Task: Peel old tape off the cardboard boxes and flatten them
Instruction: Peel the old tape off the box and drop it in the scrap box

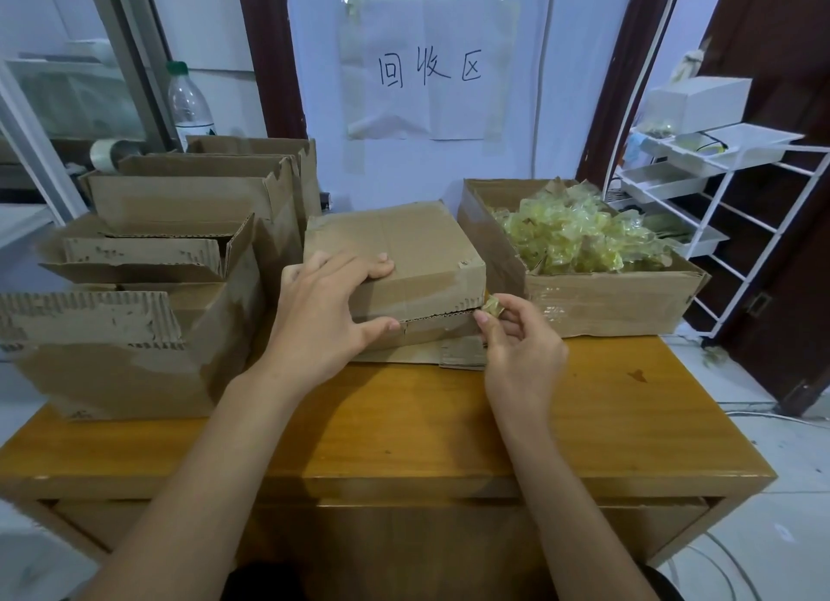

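Observation:
A small closed cardboard box (422, 250) sits at the middle of the wooden table (404, 430), on a flat piece of cardboard (462, 353). My left hand (323, 313) grips its near left corner, fingers over the top and thumb against the front face. My right hand (516, 335) is at the box's near right corner and pinches a small crumpled piece of yellowish tape (492, 306) between thumb and fingertips. Pale patches on the front face (431, 293) show where tape was stuck.
An open box (597, 304) heaped with crumpled yellow tape stands to the right. Several open cardboard boxes (134, 322) crowd the left side, with a tape roll (105, 153) and a plastic bottle (188, 102) behind. A white wire rack (718, 196) stands at the far right.

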A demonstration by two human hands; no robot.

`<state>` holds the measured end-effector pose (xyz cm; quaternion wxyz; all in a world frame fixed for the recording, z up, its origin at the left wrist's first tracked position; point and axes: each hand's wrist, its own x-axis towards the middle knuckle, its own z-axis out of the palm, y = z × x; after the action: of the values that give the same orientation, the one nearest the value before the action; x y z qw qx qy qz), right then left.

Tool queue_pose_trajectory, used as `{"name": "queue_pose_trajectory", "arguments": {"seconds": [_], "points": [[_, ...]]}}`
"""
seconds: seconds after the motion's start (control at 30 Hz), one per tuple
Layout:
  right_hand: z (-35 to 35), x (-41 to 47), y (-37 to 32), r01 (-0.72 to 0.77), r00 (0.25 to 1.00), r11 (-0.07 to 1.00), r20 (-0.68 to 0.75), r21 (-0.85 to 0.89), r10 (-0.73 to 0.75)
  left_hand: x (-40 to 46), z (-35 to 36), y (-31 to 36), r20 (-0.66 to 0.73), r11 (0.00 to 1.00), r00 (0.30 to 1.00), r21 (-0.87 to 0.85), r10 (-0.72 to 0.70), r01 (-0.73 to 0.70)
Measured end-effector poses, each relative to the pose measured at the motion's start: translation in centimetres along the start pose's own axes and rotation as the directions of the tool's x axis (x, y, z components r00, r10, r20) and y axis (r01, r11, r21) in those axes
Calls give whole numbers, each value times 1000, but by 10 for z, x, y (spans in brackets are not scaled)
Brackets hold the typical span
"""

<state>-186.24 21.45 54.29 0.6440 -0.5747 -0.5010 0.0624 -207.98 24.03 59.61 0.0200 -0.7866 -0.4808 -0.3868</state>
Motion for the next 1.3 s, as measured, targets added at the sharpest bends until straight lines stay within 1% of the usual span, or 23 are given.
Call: {"name": "queue_pose_trajectory", "arguments": {"seconds": [0.1,0.23,0.37,0.5,0.63,0.67,0.77,0.93,1.0,1.1,1.13,1.23,1.3], "points": [[1,2,-1,72,997,997,-10,-18,-72,-1,0,0,-11,1000,1000,-3,-3,3],[-5,11,5,180,983,979,41,-96,-177,-1,0,0,-11,1000,1000,-4,-9,9],[-11,16,12,213,975,965,102,-152,-199,0,1,1,-15,1000,1000,-8,-2,1],[-10,14,11,113,985,990,138,-81,-101,0,0,1,-20,1000,1000,-8,-4,4],[-15,15,16,-3,1000,997,19,-71,4,0,0,3,-13,1000,1000,1,-10,10],[-17,15,15,-13,1000,999,15,-52,14,0,-1,4,-10,1000,1000,4,-10,10],[-19,13,13,-19,999,1000,50,0,19,-1,-2,5,11,1000,1000,14,-12,12],[-20,14,15,-163,984,977,96,137,151,0,-5,5,64,999,998,40,-2,-1],[-21,13,14,-167,983,972,105,164,151,2,-8,6,104,998,995,62,9,-16],[-21,13,12,-80,991,978,120,192,58,5,-13,9,120,996,992,76,26,-36],[-21,12,11,-76,991,973,126,217,50,6,-15,12,121,995,992,87,27,-38],[-22,10,5,-145,986,952,123,269,116,12,-17,22,122,989,993,146,9,-27],[-24,9,3,-151,987,947,101,284,127,18,-17,31,113,981,994,195,-5,-17]]}}
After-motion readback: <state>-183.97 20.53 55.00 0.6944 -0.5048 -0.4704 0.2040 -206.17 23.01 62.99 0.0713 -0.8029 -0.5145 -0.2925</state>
